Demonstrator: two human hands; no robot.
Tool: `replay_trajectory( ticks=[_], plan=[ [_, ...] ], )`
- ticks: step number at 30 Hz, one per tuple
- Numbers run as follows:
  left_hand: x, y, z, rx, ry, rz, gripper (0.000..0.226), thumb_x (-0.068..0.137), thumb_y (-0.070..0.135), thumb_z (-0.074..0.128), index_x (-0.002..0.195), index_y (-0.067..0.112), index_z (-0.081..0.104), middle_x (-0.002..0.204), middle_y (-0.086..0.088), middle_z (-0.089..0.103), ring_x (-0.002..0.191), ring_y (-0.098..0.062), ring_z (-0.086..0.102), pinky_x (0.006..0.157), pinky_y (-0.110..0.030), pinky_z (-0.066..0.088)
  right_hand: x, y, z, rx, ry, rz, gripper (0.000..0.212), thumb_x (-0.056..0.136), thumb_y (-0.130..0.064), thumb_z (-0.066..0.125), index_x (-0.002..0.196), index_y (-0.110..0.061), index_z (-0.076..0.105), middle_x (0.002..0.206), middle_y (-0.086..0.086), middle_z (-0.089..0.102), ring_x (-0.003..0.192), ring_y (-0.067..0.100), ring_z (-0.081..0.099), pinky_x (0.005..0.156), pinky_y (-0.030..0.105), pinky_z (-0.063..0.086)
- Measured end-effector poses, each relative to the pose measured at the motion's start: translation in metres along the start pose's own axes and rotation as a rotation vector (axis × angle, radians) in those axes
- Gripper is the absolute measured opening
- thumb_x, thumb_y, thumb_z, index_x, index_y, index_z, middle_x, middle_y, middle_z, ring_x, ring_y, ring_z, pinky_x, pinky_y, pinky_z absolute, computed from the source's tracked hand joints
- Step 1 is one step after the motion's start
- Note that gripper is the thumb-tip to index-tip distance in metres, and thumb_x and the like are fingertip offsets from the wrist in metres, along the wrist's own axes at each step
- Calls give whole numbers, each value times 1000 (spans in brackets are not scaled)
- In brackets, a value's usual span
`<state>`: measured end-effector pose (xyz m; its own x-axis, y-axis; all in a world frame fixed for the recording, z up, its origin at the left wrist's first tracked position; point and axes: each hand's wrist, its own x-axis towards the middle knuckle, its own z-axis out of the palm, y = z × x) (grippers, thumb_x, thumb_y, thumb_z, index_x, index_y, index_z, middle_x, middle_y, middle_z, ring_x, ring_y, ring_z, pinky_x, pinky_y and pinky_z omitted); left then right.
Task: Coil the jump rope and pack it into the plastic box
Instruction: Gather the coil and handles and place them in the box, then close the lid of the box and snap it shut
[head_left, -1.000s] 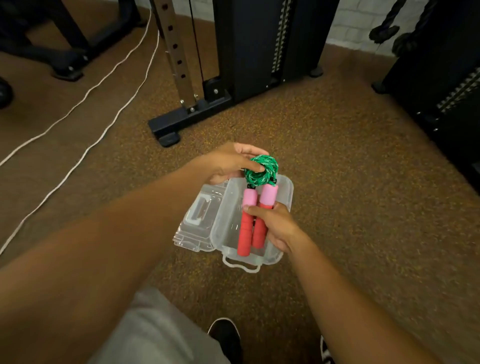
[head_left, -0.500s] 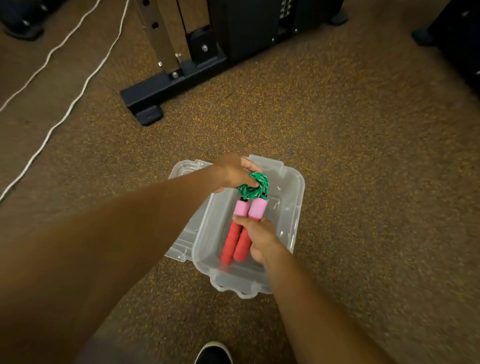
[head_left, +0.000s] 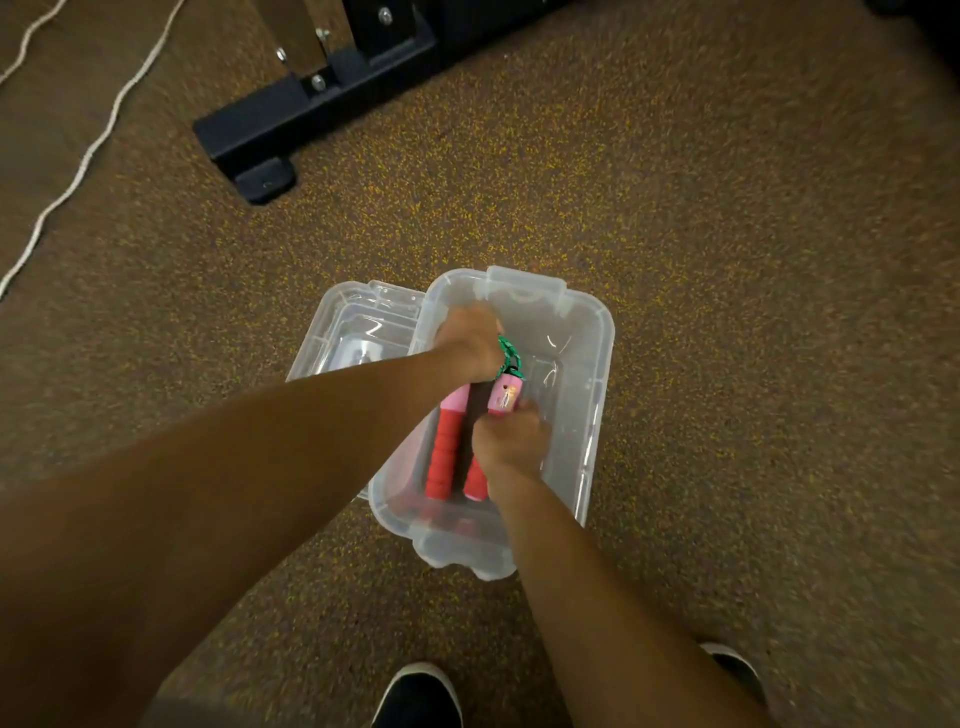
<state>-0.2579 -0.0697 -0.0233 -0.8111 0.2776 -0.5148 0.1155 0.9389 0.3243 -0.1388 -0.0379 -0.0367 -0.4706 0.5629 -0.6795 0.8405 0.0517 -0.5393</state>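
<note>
At the near edge two dark shoes stand on the speckled brown floor, one at bottom centre and the other partly behind the right forearm. Beyond them both bare arms reach down into the clear plastic box, which sits open on the floor. The right hand has its grip wrapped around one of the two jump rope handles, which lie side by side inside the box, red foam toward the near end and pink caps toward the far end. The pink cap beside the right hand carries a small pale marking, too blurred to read. Farther in, the left hand has its grip pressed closed over the coiled green rope, only a small part of which shows past the knuckles, low inside the box. The clear lid lies just left of the box, its edge tucked against the box wall. Farther off, a black metal machine base with bolts rests on the floor, and a white cord trails across the far left.
</note>
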Motion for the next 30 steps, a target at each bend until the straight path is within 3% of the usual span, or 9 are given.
replay_trajectory(
  ticks=[4, 10, 15, 17, 20, 23, 26, 28, 30],
  plan=[
    [-5, 3, -2, 185, -4, 56, 38, 90, 9, 64, 127, 3, 66, 128, -18, 66, 122, -34, 63, 99, -38, 54, 1, 8, 0, 9, -5, -56, 29, 93, -13, 56, 120, -12, 66, 120, 19, 70, 118, 39, 64, 97, 44, 53],
    [-25, 7, -12, 433, 64, 189, 32, 91, -4, 57, 122, 0, 65, 125, -20, 65, 119, -32, 64, 94, -37, 53, 13, 18, 16, 108, -56, -10, 36, 82, -31, 62, 116, -28, 74, 107, 4, 79, 106, 32, 71, 94, 45, 59],
    [-30, 1, -20, 562, 97, 320, 35, 91, -3, 55, 126, 3, 57, 128, -19, 61, 120, -34, 61, 95, -39, 51, 49, 41, 38, 147, -81, 19, 24, 61, -29, 62, 80, -39, 73, 87, 4, 80, 88, 36, 76, 78, 52, 64],
    [-32, 2, -23, 547, 99, 313, 34, 91, -4, 55, 124, 2, 59, 126, -21, 61, 118, -35, 61, 94, -40, 51, 42, 35, 30, 144, -106, 8, 26, 62, -26, 65, 84, -39, 73, 89, 4, 80, 90, 34, 77, 80, 52, 64],
    [-43, 1, -25, 492, 90, 285, 33, 90, -3, 56, 121, 3, 61, 122, -22, 62, 115, -37, 62, 90, -41, 52, -1, 6, -3, 115, -82, -25, 31, 84, -21, 69, 114, -23, 73, 106, 4, 78, 102, 27, 72, 92, 37, 58],
    [-59, -7, -29, 419, 95, 308, 30, 89, 4, 61, 118, 7, 65, 115, -20, 67, 108, -38, 64, 84, -42, 53, -16, -2, -19, 161, -32, -78, 21, 96, -20, 64, 116, -15, 70, 109, 6, 76, 104, 26, 69, 86, 30, 51],
    [-87, -20, -43, 303, 124, 361, 30, 92, 13, 59, 120, 13, 70, 110, -17, 71, 100, -37, 66, 84, -41, 54, -30, -5, -26, 204, 15, -124, 25, 96, -15, 60, 118, -14, 72, 113, 8, 76, 108, 28, 71, 97, 35, 54],
    [-111, -33, -54, 188, 202, 400, 24, 94, 19, 60, 113, 15, 75, 103, -12, 74, 85, -28, 67, 82, -39, 55, -42, -8, -30, 218, 19, -162, 25, 96, -14, 60, 118, -15, 72, 114, 7, 77, 106, 27, 71, 99, 40, 55],
    [-138, -50, -63, 34, 316, 423, 17, 93, 19, 65, 104, 15, 77, 94, -6, 75, 63, -9, 58, 76, -31, 54, -54, -8, -34, 230, 16, -198, 23, 95, -14, 59, 115, -17, 72, 112, 6, 77, 103, 26, 72, 96, 41, 56]
  ],
)
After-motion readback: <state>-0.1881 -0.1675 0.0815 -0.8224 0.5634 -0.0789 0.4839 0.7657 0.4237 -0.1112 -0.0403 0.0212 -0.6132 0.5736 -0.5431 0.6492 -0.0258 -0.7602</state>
